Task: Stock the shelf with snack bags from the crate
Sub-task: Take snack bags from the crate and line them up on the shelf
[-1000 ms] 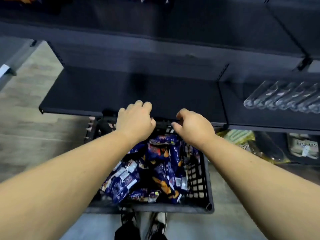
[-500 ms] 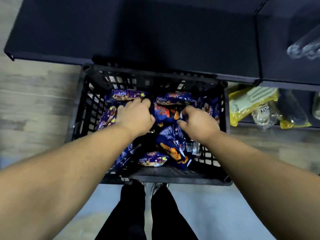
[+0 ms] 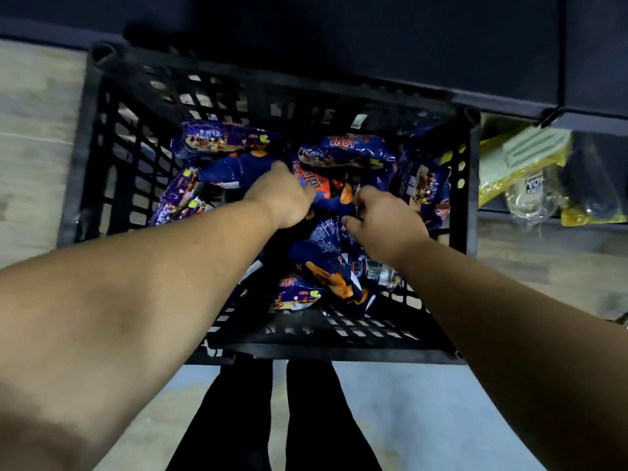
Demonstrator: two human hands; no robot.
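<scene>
While both hands reach into the black crate (image 3: 89,171), their curled fingers dig among blue snack bags (image 3: 346,153).
Left hand (image 3: 283,198) and right hand (image 3: 384,222): whether either grips a bag cannot be told; beyond the fingertips sits a dark shelf (image 3: 373,45), yellow packets (image 3: 520,164) off to their right.

A crate (image 3: 102,158) fills the middle of the frame, standing on the floor (image 3: 37,137). Snack bags (image 3: 343,153) lie heaped inside it, mostly toward its centre and right side. A shelf (image 3: 339,39) runs across the top of the frame, its front edge above the crate's far rim. Both arms reach in from the lower corners: the left hand (image 3: 283,198) sits over the middle of the heap, the right hand (image 3: 384,226) just to its right, both among the bags. At the right edge, beside the crate and under the shelf, lie packaged goods (image 3: 530,164). The person's legs (image 3: 278,416) stand at bottom centre, just below the crate's near wall.
</scene>
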